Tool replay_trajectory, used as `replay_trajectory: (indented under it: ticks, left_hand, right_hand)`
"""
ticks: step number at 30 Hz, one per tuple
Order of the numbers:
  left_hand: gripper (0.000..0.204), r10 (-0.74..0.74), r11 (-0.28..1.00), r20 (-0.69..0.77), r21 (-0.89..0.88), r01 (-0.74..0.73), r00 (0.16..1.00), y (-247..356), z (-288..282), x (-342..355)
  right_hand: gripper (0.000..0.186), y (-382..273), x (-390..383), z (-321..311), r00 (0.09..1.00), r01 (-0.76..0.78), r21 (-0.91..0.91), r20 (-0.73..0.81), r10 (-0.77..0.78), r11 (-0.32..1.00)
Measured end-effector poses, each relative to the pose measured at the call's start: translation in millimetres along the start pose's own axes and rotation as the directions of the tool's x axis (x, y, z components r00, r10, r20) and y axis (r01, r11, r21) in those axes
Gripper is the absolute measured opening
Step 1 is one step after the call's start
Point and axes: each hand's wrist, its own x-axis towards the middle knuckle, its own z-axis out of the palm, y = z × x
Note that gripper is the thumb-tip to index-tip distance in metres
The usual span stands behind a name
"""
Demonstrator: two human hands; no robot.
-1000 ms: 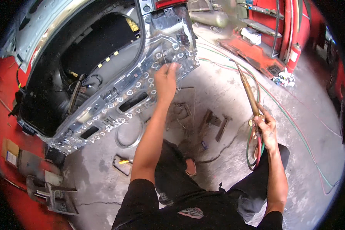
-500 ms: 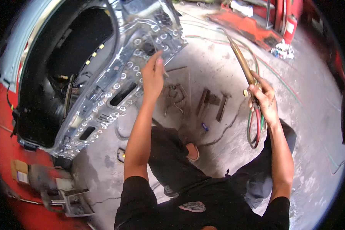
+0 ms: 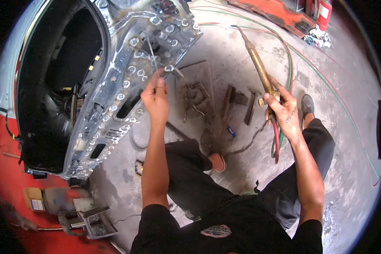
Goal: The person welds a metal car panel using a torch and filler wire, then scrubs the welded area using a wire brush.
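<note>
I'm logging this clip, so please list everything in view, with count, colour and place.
Torch: one, brass, right of centre
Thin rod: one, silvery, upper left of centre
Car body: one, grey, dark inside, upper left
Hoses: at least two, red and green, right
Fire extinguisher: one, red, upper right
Long panel: one, orange-red, upper right
Metal pieces: several, dark, floor centre
Small item: one, blue, beside them
Carton: one, brown, lower left
Metal part: one, grey, lower left
Shirt: one, black, bottom
Left hand: one, bare, holding rod
Right hand: one, bare, holding torch

Right shoe (image 3: 307, 104) now in plain view beside right hand (image 3: 285, 108); left hand (image 3: 155, 98) nearer panel (image 3: 102, 98) slot (image 3: 129, 106)
</note>
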Motion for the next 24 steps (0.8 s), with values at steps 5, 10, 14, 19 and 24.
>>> replay_trajectory:
  ticks: [5,10,14,19,24]
  left_hand:
    - [0.034,-0.133,0.988,0.021,-0.075,0.134,0.991,-15,-23,0]
    - [0.032,-0.087,0.985,0.14,0.159,0.064,0.986,-4,-22,-40]
    - [0.031,-0.243,0.937,0.314,0.321,0.138,0.918,-10,-18,-43]
    - [0.03,-0.279,0.874,0.317,0.475,0.103,0.906,-35,-15,-31]
    - [0.027,-0.271,0.868,0.351,0.492,0.07,0.896,-36,7,-26]
  right_hand:
    - [0.061,-15,15,14,0.996,-0.028,0.021,0.08,0.026,0.999]
    - [0.06,-3,19,30,0.993,-0.053,0.09,0.107,0.044,0.995]
    - [0.06,21,16,29,0.988,-0.094,0.125,0.133,0.077,0.988]
    - [0.065,35,27,27,0.971,-0.155,0.127,0.202,0.127,0.98]
    - [0.067,37,34,20,0.973,-0.139,0.039,0.192,0.129,0.99]
